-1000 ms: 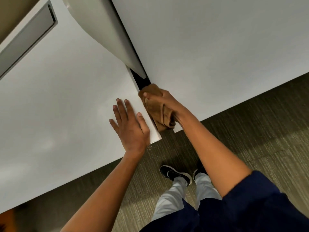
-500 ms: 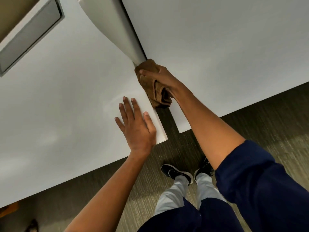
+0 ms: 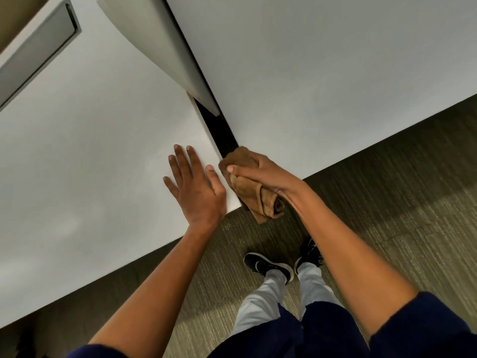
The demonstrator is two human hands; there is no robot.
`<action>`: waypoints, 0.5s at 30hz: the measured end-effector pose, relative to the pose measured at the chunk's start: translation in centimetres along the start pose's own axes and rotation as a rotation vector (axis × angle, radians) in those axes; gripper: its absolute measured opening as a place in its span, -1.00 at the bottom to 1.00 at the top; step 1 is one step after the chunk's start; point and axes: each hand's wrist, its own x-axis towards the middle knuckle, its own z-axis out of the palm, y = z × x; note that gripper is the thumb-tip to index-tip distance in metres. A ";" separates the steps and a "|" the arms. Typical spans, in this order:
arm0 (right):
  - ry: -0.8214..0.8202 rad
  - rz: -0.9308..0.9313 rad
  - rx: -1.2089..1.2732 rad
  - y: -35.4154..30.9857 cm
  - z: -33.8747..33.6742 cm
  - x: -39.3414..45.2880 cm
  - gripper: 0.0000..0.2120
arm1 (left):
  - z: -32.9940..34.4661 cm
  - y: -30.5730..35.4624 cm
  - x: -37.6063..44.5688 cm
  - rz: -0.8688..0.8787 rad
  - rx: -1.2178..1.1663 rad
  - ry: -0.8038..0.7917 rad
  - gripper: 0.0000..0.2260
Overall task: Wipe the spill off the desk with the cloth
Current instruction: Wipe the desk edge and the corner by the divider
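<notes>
My right hand (image 3: pixel 260 174) grips a bunched brown cloth (image 3: pixel 260 202) in the narrow gap between two white desks, at the gap's near end. Part of the cloth hangs below the desk corner. My left hand (image 3: pixel 196 187) lies flat with fingers spread on the left white desk (image 3: pixel 90 151), close to its near right corner and just left of the cloth. The right white desk (image 3: pixel 322 86) lies beyond my right hand. No spill shows on either surface.
A curved white divider panel (image 3: pixel 160 47) rises along the gap further back. A grey recessed cable flap (image 3: pixel 33 55) sits at the left desk's far left. Below the desks lies striped grey-green carpet (image 3: pixel 387 215), where my black shoes (image 3: pixel 268 267) stand.
My right hand has pulled the cloth back along the gap from the foot of the divider to the near desk corner. My left hand has stayed flat in place.
</notes>
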 end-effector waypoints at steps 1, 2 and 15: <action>-0.008 0.006 -0.011 0.5 0.0 -0.8 -0.65 | 0.0 0.0 0.0 0.001 0.001 -0.002 -0.41; -0.013 0.013 -0.025 0.9 0.0 -1.5 -0.62 | -0.1 0.1 0.0 0.000 0.002 -0.003 -0.40; 0.026 -0.008 -0.067 2.4 0.2 -3.5 -0.58 | 0.1 0.0 0.0 -0.005 -0.008 0.008 -0.40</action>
